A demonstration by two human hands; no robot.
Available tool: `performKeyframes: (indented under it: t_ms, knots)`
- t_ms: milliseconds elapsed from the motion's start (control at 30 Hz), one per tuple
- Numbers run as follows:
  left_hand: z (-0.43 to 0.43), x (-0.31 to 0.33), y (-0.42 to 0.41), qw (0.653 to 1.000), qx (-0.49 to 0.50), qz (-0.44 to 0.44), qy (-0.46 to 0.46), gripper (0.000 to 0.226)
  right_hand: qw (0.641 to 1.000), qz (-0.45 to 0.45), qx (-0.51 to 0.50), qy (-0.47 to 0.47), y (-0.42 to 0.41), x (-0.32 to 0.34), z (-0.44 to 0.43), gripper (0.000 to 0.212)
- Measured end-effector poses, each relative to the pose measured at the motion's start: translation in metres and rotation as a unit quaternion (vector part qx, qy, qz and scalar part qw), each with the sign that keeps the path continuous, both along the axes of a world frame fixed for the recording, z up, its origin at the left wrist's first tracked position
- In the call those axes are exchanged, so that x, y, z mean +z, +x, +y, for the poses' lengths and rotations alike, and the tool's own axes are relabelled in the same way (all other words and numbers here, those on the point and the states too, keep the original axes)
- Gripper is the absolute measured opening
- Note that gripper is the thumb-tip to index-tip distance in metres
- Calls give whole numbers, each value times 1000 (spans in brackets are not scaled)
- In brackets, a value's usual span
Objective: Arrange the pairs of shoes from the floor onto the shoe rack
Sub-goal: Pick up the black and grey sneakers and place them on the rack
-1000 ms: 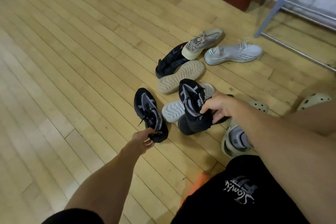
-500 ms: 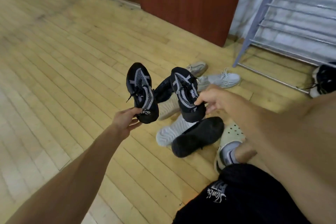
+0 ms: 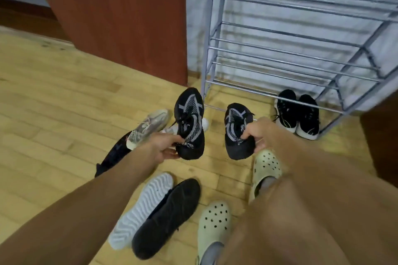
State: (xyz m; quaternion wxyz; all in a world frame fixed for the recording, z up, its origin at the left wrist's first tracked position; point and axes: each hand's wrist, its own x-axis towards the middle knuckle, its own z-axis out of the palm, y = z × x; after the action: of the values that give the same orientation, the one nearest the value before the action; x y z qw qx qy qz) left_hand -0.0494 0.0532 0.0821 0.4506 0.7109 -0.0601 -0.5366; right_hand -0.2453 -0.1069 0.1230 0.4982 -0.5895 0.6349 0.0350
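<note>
I hold a pair of black knit sneakers with grey patterns above the floor. My left hand grips the heel of the left black sneaker. My right hand grips the collar of the right black sneaker. Both toes point toward the grey metal shoe rack, which stands against the white wall just ahead. A pair of black shoes with white soles sits at the rack's bottom right. The upper shelves hold nothing.
On the wooden floor lie a beige sneaker, a dark sneaker, an upturned white-soled shoe and an upturned black-soled shoe. My feet wear cream clogs. A red-brown cabinet stands left of the rack.
Both hands lifted the black sneakers off the floor pile and carried them forward toward the rack. My view swung up and right, bringing the rack into full sight.
</note>
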Motion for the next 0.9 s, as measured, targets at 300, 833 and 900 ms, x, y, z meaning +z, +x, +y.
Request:
performKeyframes:
  t_ms: [300,833,900]
  knots:
    - [-141,-67,-23,993,-81,-1,85,31,992,-22,-118,48,-19,-83,-105,41]
    - [-352,-170,19,992,-75,-99,0,39,986,-64,-138,-75,23,-226,-271,23]
    - [-370,-179,20,992,-71,-106,-14,34,987,-69,-120,-87,23,-241,-279,26]
